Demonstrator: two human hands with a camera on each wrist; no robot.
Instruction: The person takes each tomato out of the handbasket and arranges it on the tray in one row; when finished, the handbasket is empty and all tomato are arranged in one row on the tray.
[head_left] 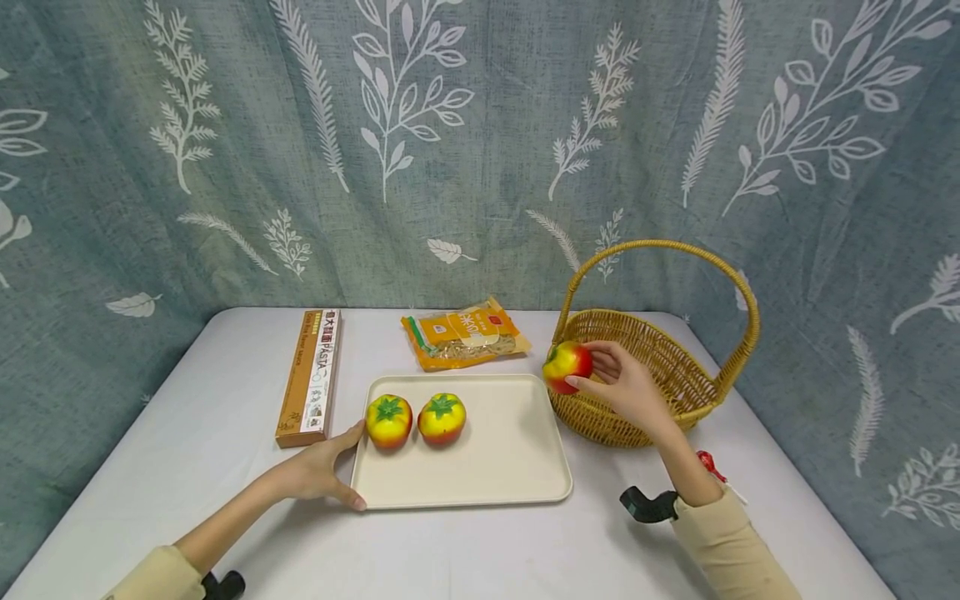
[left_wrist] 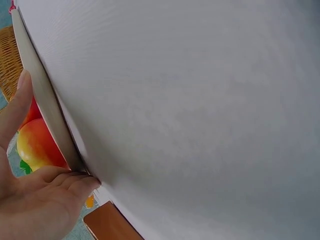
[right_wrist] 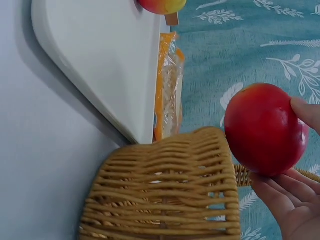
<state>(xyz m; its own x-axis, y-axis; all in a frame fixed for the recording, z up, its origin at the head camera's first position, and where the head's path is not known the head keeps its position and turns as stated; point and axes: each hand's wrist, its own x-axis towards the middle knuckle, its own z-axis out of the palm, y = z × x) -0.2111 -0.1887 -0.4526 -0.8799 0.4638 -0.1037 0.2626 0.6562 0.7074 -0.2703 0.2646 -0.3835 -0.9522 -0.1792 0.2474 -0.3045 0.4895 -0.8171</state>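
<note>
My right hand point(head_left: 630, 390) holds a red-and-yellow tomato point(head_left: 567, 367) with a green leafy top, thumb on one side and fingers on the other. That tomato is at the left rim of the wicker basket point(head_left: 611, 421), overlapping it in the head view. In the right wrist view the held tomato point(right_wrist: 265, 130) shows its smooth red side. My left hand point(head_left: 318, 468) touches the left edge of the cream tray point(head_left: 495, 442), with thumb and fingers spread along the rim. Two similar tomatoes, the left one point(head_left: 389, 422) and the right one point(head_left: 442, 419), sit on the tray's left half.
An orange-and-white pasta box point(head_left: 309, 379) lies left of the tray. Behind the tray is an orange food packet point(head_left: 465, 335). The basket's tall arched handle point(head_left: 667, 244) rises at the right. A small red-wrapped item point(head_left: 710, 465) lies partly behind the right forearm.
</note>
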